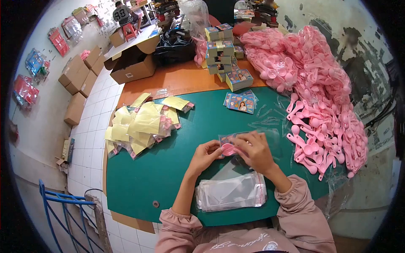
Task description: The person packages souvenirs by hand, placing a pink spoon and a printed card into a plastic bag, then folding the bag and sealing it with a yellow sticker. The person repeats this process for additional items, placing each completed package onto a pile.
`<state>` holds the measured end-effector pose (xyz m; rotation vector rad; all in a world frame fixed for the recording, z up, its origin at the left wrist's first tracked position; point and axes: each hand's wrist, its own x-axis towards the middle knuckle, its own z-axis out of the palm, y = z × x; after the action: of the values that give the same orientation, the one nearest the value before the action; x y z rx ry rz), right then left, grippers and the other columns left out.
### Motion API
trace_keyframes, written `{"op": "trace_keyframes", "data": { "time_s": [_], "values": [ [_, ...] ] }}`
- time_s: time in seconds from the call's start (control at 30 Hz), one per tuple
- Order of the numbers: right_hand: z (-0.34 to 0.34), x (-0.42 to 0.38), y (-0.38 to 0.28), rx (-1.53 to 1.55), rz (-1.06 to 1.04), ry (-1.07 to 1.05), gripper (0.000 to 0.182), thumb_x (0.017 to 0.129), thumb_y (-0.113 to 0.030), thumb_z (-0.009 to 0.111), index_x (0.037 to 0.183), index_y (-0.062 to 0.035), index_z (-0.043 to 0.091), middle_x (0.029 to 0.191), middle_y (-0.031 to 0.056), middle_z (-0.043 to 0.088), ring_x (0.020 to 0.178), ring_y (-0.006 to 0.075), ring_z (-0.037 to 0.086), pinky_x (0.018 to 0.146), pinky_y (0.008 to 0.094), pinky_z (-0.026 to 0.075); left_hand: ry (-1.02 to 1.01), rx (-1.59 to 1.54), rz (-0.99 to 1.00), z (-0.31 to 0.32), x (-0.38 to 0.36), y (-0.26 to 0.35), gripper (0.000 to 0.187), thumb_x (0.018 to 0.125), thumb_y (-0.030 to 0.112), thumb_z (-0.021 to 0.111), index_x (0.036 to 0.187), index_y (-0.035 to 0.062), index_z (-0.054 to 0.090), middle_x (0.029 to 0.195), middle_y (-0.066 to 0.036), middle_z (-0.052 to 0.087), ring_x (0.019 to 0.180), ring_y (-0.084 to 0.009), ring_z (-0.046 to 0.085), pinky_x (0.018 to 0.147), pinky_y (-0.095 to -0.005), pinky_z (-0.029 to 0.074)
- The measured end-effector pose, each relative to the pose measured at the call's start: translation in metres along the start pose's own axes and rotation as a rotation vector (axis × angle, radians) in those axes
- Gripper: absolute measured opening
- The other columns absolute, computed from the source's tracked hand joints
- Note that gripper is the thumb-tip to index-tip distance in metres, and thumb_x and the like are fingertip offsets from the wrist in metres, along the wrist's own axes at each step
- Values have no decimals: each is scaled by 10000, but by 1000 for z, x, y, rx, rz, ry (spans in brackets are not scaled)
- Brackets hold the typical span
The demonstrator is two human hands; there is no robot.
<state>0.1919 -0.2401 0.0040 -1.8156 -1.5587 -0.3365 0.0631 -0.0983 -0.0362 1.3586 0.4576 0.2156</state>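
Observation:
A pink measuring spoon (pixel 228 149) lies between my two hands, its bowl facing up over a clear plastic bag with a printed card (pixel 224 138) in it. My left hand (pixel 206 157) pinches the bag's left edge beside the spoon's bowl. From the right, my right hand (pixel 255 152) closes its fingers around the handle end of the spoon, hiding part of it and the bag. Just below my hands, a stack of clear plastic bags (pixel 231 192) rests on the green table mat (pixel 168 177).
Packed bags with yellow cards (pixel 147 121) are heaped at left. Loose pink spoons (pixel 310 143) and a big bagged pile of them (pixel 291 59) cover the right side. Printed cards (pixel 241 103) and banded card stacks (pixel 219 50) stand ahead. An open carton (pixel 134 69) is at the far left.

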Motion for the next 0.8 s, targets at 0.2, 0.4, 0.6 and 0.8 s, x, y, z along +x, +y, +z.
{"op": "trace_keyframes", "data": {
  "time_s": [0.2,0.4,0.6,0.8],
  "values": [
    [-8,-2,22,412,57,-209,246,675,2,627,914,-56,622,842,61,583,816,216,547,724,317,426,0,16,6,-5,1,-3,193,854,152,565,944,-19,559,855,-22,580,797,-82,556,706,-226,506],
    [-93,-8,129,-413,541,58,243,755,4,528,984,-28,602,985,126,568,880,232,551,760,311,438,82,-164,3,-3,1,-2,197,871,169,535,954,-9,548,873,-19,566,813,-82,549,742,-235,497],
    [-17,-13,59,1079,583,-181,406,843,-211,564,1186,-8,489,1122,107,544,906,186,565,721,310,470,133,-213,4,-4,1,-2,199,879,163,517,1002,8,535,923,-35,564,858,-100,555,773,-241,487],
    [8,-13,33,712,562,108,307,809,-132,594,1070,26,561,832,80,647,748,194,615,659,295,493,221,-75,158,10,-11,8,299,900,197,477,1148,31,449,1012,-104,563,937,-152,553,778,-253,478]
  ]
}}
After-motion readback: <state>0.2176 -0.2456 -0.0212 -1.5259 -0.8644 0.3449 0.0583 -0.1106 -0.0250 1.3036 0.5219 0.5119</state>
